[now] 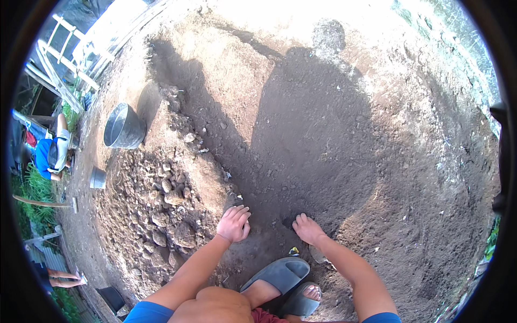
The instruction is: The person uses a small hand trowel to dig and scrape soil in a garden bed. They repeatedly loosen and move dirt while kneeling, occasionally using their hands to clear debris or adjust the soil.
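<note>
My left hand [234,223] rests at the edge of the raised soil bank [210,171], its fingers close together and bent downward. Whatever may lie under its palm is hidden. Across a shaded strip of bare soil [266,214], my right hand [307,229] reaches down beside a dark hollow [289,221], its fingertips curled toward the dirt. I cannot tell if it grips anything. Just below the right wrist, a stone [318,255] is partly covered by the forearm. Near my feet lies a small yellow and black scrap [294,251].
Loose stones and clods [167,218] are heaped left of my left hand. Beyond them stand a large black bucket [125,126], a smaller bucket [98,178] and a hoe [60,204]. A bent-over person [50,155] is at far left. My sandals [282,274] are below my hands.
</note>
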{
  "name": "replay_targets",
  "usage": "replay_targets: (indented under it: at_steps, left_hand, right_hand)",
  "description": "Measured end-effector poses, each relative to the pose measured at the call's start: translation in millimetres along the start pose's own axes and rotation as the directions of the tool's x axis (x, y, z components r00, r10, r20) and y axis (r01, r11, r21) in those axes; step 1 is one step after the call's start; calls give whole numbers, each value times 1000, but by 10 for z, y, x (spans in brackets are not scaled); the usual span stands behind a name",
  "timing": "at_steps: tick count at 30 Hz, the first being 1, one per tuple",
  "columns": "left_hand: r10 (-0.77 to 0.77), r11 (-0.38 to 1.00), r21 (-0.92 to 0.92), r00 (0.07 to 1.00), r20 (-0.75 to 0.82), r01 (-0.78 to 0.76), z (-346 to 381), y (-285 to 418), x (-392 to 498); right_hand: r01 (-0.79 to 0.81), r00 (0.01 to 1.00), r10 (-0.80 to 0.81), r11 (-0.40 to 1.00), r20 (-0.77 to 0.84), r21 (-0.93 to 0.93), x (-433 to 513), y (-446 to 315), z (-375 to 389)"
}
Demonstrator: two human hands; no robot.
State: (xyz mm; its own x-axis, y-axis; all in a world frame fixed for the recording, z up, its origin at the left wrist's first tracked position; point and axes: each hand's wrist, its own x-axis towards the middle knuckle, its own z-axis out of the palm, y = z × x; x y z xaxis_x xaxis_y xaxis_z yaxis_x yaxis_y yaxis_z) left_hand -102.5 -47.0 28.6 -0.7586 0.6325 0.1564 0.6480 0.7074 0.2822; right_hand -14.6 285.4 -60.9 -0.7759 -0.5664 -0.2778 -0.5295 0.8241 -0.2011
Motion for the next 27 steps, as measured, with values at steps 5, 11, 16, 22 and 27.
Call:
replay_targets:
  at_steps: [5, 11, 16, 22, 27]
  left_hand:
    - [-10, 1000, -21, 1000, 21, 10, 18, -10, -14]
    - [-2, 1000, 19, 997, 79, 1, 194, -141, -123]
    - [-3, 995, 102, 992, 125, -10, 228, -168, -126]
    - [14, 1000, -5, 1000, 10, -14, 93, -26, -17]
    - [11, 1000, -8, 1000, 16, -11, 43, 4, 31]
  right_hand:
    - [-302, 767, 610, 617, -199, 727, 164, -161, -216]
    - [41, 687, 726, -90, 38, 995, 943, -1002, -1283]
    - [409, 873, 154, 287, -463, 867, 686, -1310, -1749]
    - [-370, 811, 576, 636, -98, 677, 450, -238, -838]
    - [-438, 875, 483, 762, 32, 477, 399, 276, -396]
